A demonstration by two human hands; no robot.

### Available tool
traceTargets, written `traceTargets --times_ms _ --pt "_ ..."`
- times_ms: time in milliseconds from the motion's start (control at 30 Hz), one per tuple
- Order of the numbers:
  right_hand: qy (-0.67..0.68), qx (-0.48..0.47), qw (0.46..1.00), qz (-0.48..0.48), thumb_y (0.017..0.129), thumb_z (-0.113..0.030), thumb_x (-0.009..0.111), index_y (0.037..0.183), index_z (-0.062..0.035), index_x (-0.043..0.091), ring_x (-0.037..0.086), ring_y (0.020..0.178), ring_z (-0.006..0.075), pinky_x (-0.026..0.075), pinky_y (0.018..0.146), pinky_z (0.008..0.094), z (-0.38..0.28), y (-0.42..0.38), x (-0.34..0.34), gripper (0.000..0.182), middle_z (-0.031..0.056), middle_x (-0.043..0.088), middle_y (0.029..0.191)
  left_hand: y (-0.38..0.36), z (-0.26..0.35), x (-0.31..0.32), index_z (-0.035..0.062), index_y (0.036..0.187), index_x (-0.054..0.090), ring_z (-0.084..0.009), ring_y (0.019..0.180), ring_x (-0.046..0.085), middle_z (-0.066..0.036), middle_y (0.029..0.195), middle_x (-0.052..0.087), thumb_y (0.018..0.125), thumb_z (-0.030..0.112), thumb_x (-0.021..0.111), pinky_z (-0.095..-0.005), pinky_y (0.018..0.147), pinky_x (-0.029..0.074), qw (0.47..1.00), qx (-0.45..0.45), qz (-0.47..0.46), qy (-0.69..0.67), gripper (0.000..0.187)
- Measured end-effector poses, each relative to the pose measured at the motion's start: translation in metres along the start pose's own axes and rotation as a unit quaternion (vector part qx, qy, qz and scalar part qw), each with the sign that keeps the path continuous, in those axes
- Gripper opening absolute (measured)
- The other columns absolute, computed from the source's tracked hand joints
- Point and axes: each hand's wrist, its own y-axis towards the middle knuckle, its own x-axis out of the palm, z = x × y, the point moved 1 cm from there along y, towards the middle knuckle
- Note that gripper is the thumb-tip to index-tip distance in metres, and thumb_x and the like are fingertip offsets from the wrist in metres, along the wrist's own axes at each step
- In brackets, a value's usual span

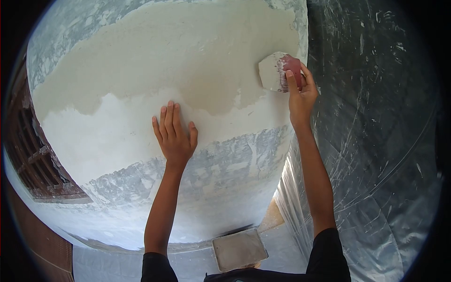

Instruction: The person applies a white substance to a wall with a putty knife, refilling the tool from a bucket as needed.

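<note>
My right hand [302, 91] grips a dark red putty scraper [292, 70], thumb on its near face and fingers behind. Pale putty coats the left part of the scraper's blade, which is at the wall near its right edge. My left hand [174, 134] lies against the wall with fingers stretched out and thumb apart, holding nothing. It touches a white dry-looking patch [127, 131] just below a broad band of damp greyish-beige putty [155, 51]. Below the white patch, the wall [225, 174] is mottled blue-grey.
A rectangular tray [239, 249] of grey putty sits low, near my body. Dark plastic sheeting [376, 117] with white splashes hangs along the right. At the left is a brown slatted window frame [37, 150]. Pale sheeting [108, 263] covers the floor.
</note>
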Motion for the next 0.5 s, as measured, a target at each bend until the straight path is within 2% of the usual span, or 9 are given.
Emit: traceTargets --times_ms 67,133,200,267,300,333,400,467,500 --pt "-0.002 -0.024 0.999 -0.031 0.092 -0.017 0.072 0.131 -0.0022 0.059 0.063 0.105 0.0149 0.048 0.092 0.0282 0.000 -0.013 0.013 0.043 0.0133 0.066 0.116 0.000 0.001 0.000 -0.0003 0.143 0.044 -0.0288 0.142 0.038 -0.014 0.148 0.046 0.093 0.023 0.054 -0.0512 0.119 0.023 1.000 -0.001 -0.001 -0.002 0.057" --pt "-0.175 -0.072 0.976 -0.106 0.090 -0.019 0.074 0.129 -0.0049 0.062 0.062 0.100 0.0162 0.047 0.093 0.0305 0.007 -0.020 0.019 0.043 0.0117 0.065 0.110 0.000 0.000 0.000 -0.0003 0.143 0.044 -0.0289 0.142 0.038 -0.014 0.148 0.046 0.093 0.023 0.054 -0.0513 0.119 0.023 1.000 0.001 0.003 -0.002 0.057" --pt "-0.188 -0.063 0.977 -0.083 0.089 -0.021 0.076 0.127 -0.0067 0.064 0.061 0.097 0.0170 0.047 0.093 0.0321 0.008 -0.013 0.017 0.043 0.0106 0.063 0.105 0.001 0.000 0.000 -0.0004 0.143 0.044 -0.0289 0.141 0.038 -0.015 0.148 0.046 0.093 0.023 0.054 -0.0513 0.119 0.023 1.000 0.001 0.002 -0.005 0.057" --pt "-0.100 -0.023 0.994 0.042 0.091 -0.019 0.073 0.128 -0.0049 0.063 0.063 0.096 0.0157 0.047 0.091 0.0308 0.006 0.002 0.008 0.041 0.0103 0.066 0.106 0.000 0.000 -0.001 -0.0005 0.143 0.044 -0.0290 0.141 0.038 -0.015 0.148 0.047 0.093 0.023 0.054 -0.0514 0.119 0.023 1.000 -0.003 0.002 -0.006 0.057" --pt "-0.023 -0.019 0.997 0.070 0.092 -0.015 0.072 0.128 -0.0028 0.062 0.064 0.094 0.0145 0.047 0.090 0.0292 0.004 0.004 0.003 0.039 0.0096 0.069 0.106 0.000 0.000 0.000 -0.0006 0.143 0.044 -0.0289 0.141 0.038 -0.015 0.148 0.046 0.092 0.023 0.054 -0.0513 0.119 0.022 1.000 0.000 0.002 -0.004 0.057" --pt "-0.021 -0.020 0.997 0.068 0.092 -0.015 0.072 0.128 -0.0028 0.062 0.064 0.094 0.0145 0.047 0.090 0.0292 0.004 0.001 0.002 0.039 0.0096 0.069 0.106 0.000 0.000 0.000 -0.0007 0.143 0.044 -0.0289 0.141 0.038 -0.014 0.148 0.046 0.092 0.023 0.054 -0.0512 0.119 0.022 1.000 0.002 0.002 -0.002 0.057" --pt "0.026 -0.024 0.999 0.017 0.092 -0.011 0.072 0.128 -0.0009 0.061 0.065 0.093 0.0134 0.046 0.088 0.0268 0.005 -0.007 -0.001 0.039 0.0085 0.071 0.106 0.000 -0.001 0.000 -0.0006 0.143 0.044 -0.0289 0.141 0.038 -0.014 0.148 0.046 0.092 0.023 0.055 -0.0511 0.119 0.022 1.000 0.001 0.004 0.000 0.057" --pt "-0.014 -0.028 0.999 -0.031 0.090 -0.012 0.074 0.127 -0.0036 0.063 0.063 0.093 0.0132 0.045 0.088 0.0259 0.013 -0.025 -0.004 0.039 0.0059 0.068 0.105 0.000 0.000 0.000 -0.0005 0.143 0.044 -0.0288 0.141 0.038 -0.014 0.148 0.046 0.092 0.023 0.055 -0.0510 0.119 0.022 1.000 0.002 0.002 -0.003 0.058" --pt "-0.135 -0.080 0.982 -0.105 0.090 -0.014 0.074 0.126 -0.0053 0.064 0.062 0.092 0.0131 0.045 0.087 0.0256 0.018 -0.034 -0.005 0.038 0.0047 0.066 0.103 0.000 0.000 0.000 -0.0004 0.143 0.044 -0.0288 0.141 0.038 -0.014 0.148 0.046 0.092 0.023 0.055 -0.0510 0.119 0.022 1.000 0.003 0.003 -0.003 0.057"
